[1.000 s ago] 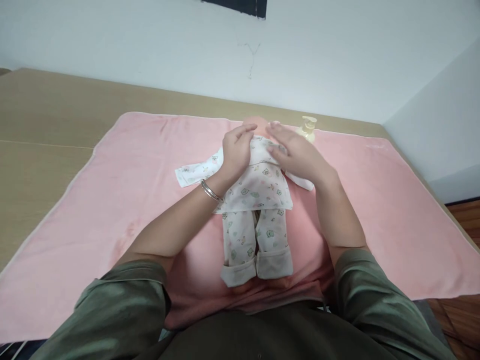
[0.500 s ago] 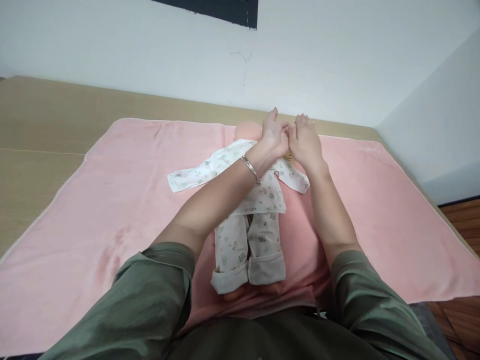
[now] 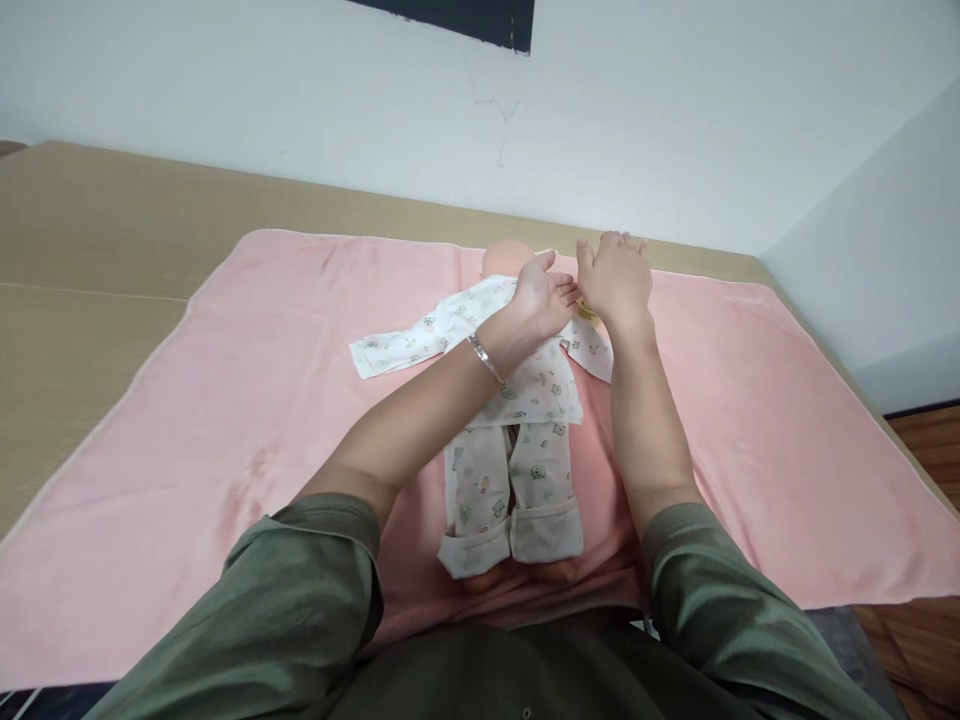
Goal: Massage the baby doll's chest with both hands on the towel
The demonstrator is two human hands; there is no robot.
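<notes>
A baby doll (image 3: 501, 258) in a white printed top (image 3: 536, 375) and matching trousers (image 3: 514, 490) lies face up on a pink blanket (image 3: 247, 400). My left hand (image 3: 541, 298), with a silver bangle on the wrist, hovers over the doll's right shoulder with its palm cupped and nothing in it. My right hand (image 3: 619, 280) is beside it, fingers stretched away from me, covering the spot where a pump bottle stood. A small yellow bit (image 3: 586, 312) shows between the two hands. The rest of the bottle is hidden.
The blanket covers a tan wooden surface (image 3: 90, 240) that runs to a white wall (image 3: 675, 120). Brown wooden floor (image 3: 930, 450) shows at the right. My green sleeves (image 3: 285, 610) fill the bottom of the view.
One second ago both hands lay flat on the doll's chest. They have moved up and right to the pump bottle, which is now hidden behind my right hand; my left palm has turned up.
</notes>
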